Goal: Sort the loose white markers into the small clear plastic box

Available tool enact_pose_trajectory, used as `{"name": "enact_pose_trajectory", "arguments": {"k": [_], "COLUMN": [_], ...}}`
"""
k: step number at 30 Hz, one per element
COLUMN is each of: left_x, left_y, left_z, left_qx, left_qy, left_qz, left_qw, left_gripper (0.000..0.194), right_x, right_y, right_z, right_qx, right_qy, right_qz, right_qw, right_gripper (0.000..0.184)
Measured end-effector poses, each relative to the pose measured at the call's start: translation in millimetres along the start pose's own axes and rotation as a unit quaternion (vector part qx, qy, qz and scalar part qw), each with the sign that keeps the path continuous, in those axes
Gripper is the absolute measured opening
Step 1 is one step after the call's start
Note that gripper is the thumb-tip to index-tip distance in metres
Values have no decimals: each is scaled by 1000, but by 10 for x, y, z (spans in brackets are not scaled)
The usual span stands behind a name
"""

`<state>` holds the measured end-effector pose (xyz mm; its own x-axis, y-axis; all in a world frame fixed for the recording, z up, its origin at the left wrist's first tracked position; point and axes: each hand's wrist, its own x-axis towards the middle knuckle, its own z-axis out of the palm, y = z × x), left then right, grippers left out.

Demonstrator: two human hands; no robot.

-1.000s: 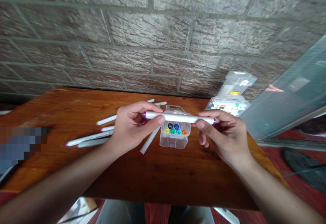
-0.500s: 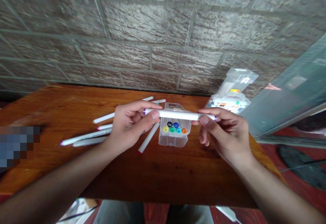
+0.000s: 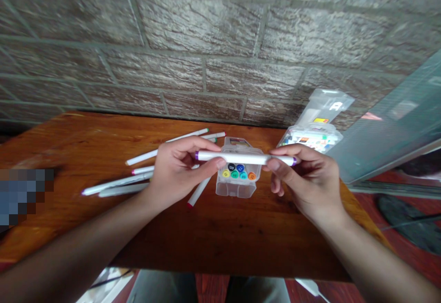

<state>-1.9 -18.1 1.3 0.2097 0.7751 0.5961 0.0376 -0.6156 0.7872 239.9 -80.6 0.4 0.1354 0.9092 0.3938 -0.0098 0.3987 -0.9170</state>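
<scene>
A white marker with purple ends (image 3: 241,157) is held level between my two hands, above the table. The fingers and thumb of my left hand (image 3: 186,160) pinch its left part. At the other end, my right hand (image 3: 305,174) grips it near the right purple tip. Below and behind the marker lies a clear plastic case (image 3: 236,190) with its lid open, holding several markers with round coloured ends. Left of the case, several white markers (image 3: 117,183) are spread over the table, partly hidden by my left hand. One red-tipped marker (image 3: 200,192) lies just beside the case.
A second clear case (image 3: 310,137), lid raised, stands with markers at the back right of the wooden table (image 3: 220,238). A stone-block wall (image 3: 165,73) rises behind the table. To the right is a translucent panel (image 3: 389,123).
My left thumb and fingers have slid slightly to the right along the marker. The view has shifted a little; both hands keep hold of the marker.
</scene>
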Motion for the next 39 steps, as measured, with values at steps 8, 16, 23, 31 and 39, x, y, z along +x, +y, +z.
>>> {"name": "enact_pose_trajectory", "arguments": {"k": [8, 16, 23, 31, 39], "left_x": [-13, -23, -16, -19, -15], "left_y": [16, 3, -4, -3, 21], "left_z": [-5, -15, -8, -19, -17], "left_qx": [-24, -46, -63, -27, -28], "left_qy": [-15, -24, -14, -25, -27], "left_qz": [-23, -38, -58, -25, -6], "left_qw": [999, 998, 996, 999, 999], "left_gripper": [8, 8, 9, 7, 9], "right_x": [9, -8, -8, -5, 3], "right_y": [-20, 6, -56, -47, -38], "right_z": [28, 33, 32, 35, 27], "right_qx": [-3, -11, 6, 16, 23], "right_qy": [0, 1, -14, -17, -21], "right_qz": [-7, -15, 7, 13, 8], "right_qw": [1000, 1000, 1000, 1000, 999], "right_gripper": [13, 19, 14, 13, 11]}}
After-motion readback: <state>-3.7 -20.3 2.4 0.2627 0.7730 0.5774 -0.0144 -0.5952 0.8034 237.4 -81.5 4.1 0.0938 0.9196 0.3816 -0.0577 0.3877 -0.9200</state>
